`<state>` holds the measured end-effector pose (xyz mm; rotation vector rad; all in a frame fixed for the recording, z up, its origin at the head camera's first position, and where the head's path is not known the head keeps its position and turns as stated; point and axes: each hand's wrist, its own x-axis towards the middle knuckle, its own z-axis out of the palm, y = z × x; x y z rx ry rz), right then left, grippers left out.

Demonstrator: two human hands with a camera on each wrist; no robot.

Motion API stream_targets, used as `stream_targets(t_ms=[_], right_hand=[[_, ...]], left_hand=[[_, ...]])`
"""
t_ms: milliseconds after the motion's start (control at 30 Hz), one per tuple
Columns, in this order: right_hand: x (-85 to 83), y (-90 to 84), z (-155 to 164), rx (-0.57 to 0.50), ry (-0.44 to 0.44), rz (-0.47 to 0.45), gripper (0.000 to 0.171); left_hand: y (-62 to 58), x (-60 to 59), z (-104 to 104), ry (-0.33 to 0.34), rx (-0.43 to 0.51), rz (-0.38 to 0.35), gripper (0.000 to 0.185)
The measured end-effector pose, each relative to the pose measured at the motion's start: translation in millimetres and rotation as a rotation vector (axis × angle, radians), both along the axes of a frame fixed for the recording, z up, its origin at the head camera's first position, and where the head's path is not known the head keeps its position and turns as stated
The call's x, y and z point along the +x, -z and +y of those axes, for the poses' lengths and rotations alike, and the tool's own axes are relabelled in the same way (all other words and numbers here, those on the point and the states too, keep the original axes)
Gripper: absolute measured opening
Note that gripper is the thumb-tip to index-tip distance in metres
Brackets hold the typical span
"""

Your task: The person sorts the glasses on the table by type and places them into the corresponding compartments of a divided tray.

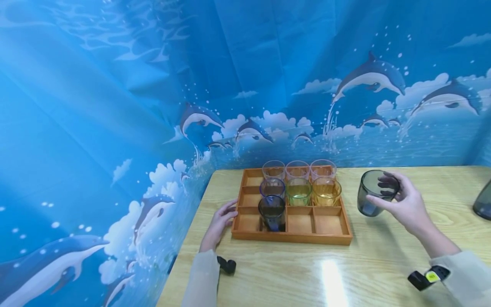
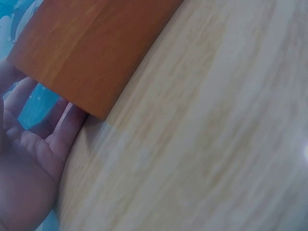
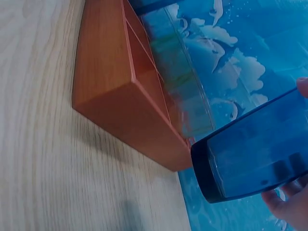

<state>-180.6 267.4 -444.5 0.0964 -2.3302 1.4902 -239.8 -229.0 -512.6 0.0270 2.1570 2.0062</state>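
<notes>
My right hand (image 1: 412, 207) holds a dark grey glass tumbler (image 1: 367, 205) between thumb and fingers, to the right of a wooden compartment tray (image 1: 291, 238). In the right wrist view the tumbler (image 3: 255, 149) is tilted, its thick base toward the tray's corner. The left hand (image 1: 219, 224) rests at the tray's left side, fingers touching its edge; the left wrist view shows them against the tray wall (image 2: 82, 57). Another dark tumbler (image 1: 272, 215) stands in the front row. Behind it are blue-rimmed (image 1: 272, 188), green (image 1: 299, 194) and yellow glasses (image 1: 326, 194), with three clear pinkish glasses at the back.
Part of another dark glass (image 1: 484, 204) shows at the right edge of the table (image 1: 284, 273). A blue dolphin-print backdrop (image 1: 245, 85) hangs behind and to the left of the table. A small black device is strapped at each wrist.
</notes>
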Motion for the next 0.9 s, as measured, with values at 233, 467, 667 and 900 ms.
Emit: stream_targets(t_ms=[233,467,667,900], right_hand=[[7.0,-3.9,-15,-0.03,-0.086,0.067,0.075],[10.4,-7.5,-30,-0.062,-0.162,0.12,0.075],[12.3,-9.0,-44,-0.054,-0.2,0.122,0.079],[10.8,-10.3,-62,-0.089,-0.247,0.104,0.077]], left_hand=[[3.8,-3.2,-1,-0.001,-0.005,-0.011,0.047],[24.4,-14.5,-5,-0.046,-0.004,-0.006,0.047],[27.1,-13.9,-4,-0.065,-0.003,0.016,0.044],[26.8,-13.5,-5,-0.058,0.004,0.016,0.044]])
